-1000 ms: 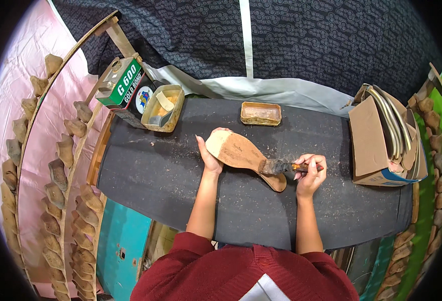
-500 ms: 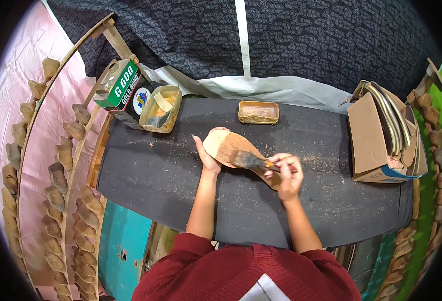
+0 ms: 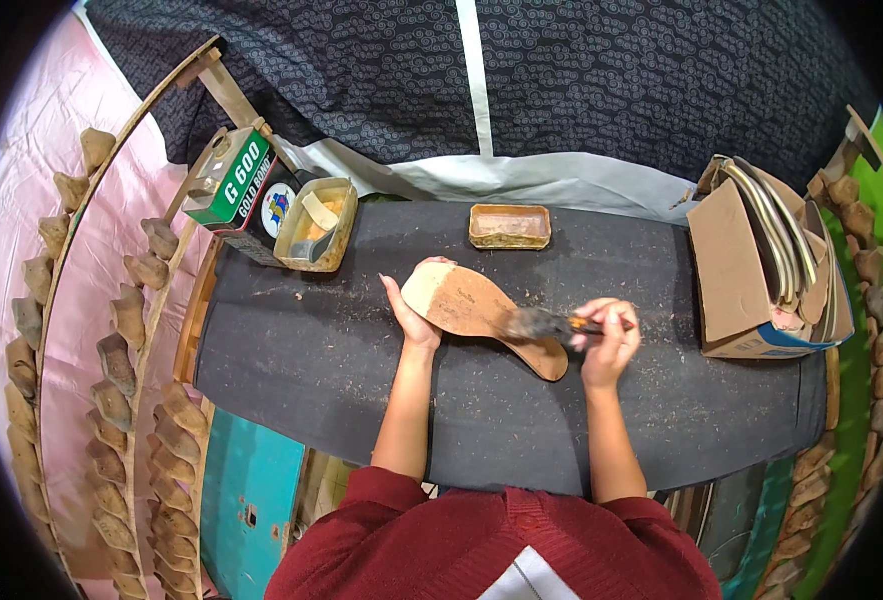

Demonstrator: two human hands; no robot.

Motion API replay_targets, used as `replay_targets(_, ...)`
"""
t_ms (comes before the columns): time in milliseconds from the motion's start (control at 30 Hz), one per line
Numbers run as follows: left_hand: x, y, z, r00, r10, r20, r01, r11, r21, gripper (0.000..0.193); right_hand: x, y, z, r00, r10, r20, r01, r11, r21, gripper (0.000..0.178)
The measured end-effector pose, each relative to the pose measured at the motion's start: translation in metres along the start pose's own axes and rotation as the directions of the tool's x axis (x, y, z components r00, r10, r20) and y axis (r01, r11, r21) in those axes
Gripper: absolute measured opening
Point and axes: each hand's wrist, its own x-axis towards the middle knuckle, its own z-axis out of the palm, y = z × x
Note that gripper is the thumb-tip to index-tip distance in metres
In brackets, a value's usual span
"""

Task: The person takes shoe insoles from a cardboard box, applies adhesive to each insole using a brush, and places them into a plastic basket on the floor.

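Observation:
My left hand (image 3: 417,318) is closed round the broad, pale end of a tan shoe sole (image 3: 466,300), with the thumb along its left edge. The sole is held over the dark table, its narrow end pointing right and toward me. My right hand (image 3: 607,343) grips the dark handle of a brush (image 3: 541,324), yellow near the bristles. The grey bristles, a little blurred, are at the sole's narrow waist; I cannot tell whether they touch it.
Crumbs litter the black table cover (image 3: 361,390). At the back left stand a green-and-black metal can (image 3: 236,190) and a plastic tub (image 3: 333,262) with scrapers. A shallow tray (image 3: 509,241) sits at the back middle, a cardboard box (image 3: 736,270) of soles at right. Wooden shoe lasts (image 3: 114,360) line side racks.
My right hand has moved right with the brush, drawing the bristles from the sole's broad part to its waist. The narrow end now shows. My left hand keeps its hold.

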Motion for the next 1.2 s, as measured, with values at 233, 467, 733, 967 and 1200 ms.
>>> replay_targets(233, 0.001, 0.0, -0.001, 1.0, -0.001, 0.007, 0.001, 1.0, -0.011, 0.075, -0.017, 0.023, 0.032, 0.964, 0.137, 0.228, -0.161, 0.983, 0.09, 0.013)
replay_targets(467, 0.002, 0.003, -0.005, 0.999, -0.041, -0.028, 0.042, 0.998, 0.046, 0.072, -0.002, 0.01, 0.006, 0.974, 0.007, 0.226, 0.012, 0.997, -0.082, 0.015)
replay_targets(733, 0.001, 0.002, -0.005, 0.997, -0.06, -0.042, 0.062, 0.997, 0.044, 0.07, 0.016, -0.008, -0.031, 0.978, -0.121, 0.168, 0.177, 0.911, -0.372, 0.025)
replay_targets(967, 0.001, 0.001, -0.002, 0.995, -0.093, -0.032, 0.094, 0.995, 0.019, 0.073, 0.006, -0.007, -0.005, 0.994, 0.091, -0.055, -0.095, 0.992, -0.078, 0.021)
replay_targets(1200, 0.0, 0.003, 0.004, 0.995, -0.099, 0.001, 0.099, 0.995, 0.016, 0.075, -0.007, 0.019, 0.019, 0.951, 0.079, 0.298, -0.102, 0.993, 0.061, 0.016)
